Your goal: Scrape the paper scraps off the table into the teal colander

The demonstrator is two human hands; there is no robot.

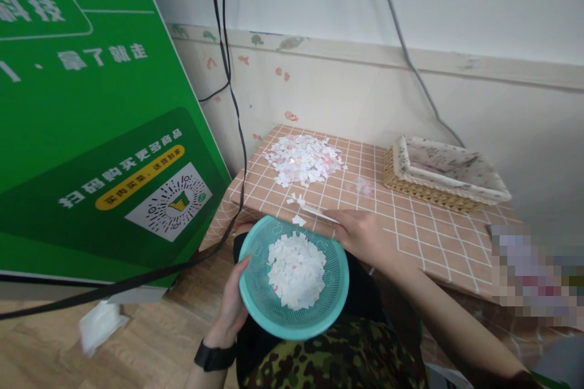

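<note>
My left hand [236, 299], with a black band at the wrist, grips the left rim of a round turquoise plastic basket [337, 307]. The basket is tilted toward me just below the table's front edge. A mound of small white paper scraps [296, 273] fills its middle, with a few pink specks. My right hand [362, 232] is closed around a thin white strip [319, 213] whose exact kind I cannot make out. The strip's far end touches a few loose scraps [295, 199] on the table. Another scrap [298, 220] lies at the table edge, above the basket.
A larger pile of white and pinkish scraps [303, 159] lies on the checked tablecloth [410, 231]. Farther right stands a cloth-lined wicker basket [433, 191]. A black cable [239, 134] hangs in front of the table's left corner, beside a green cabinet [114, 85].
</note>
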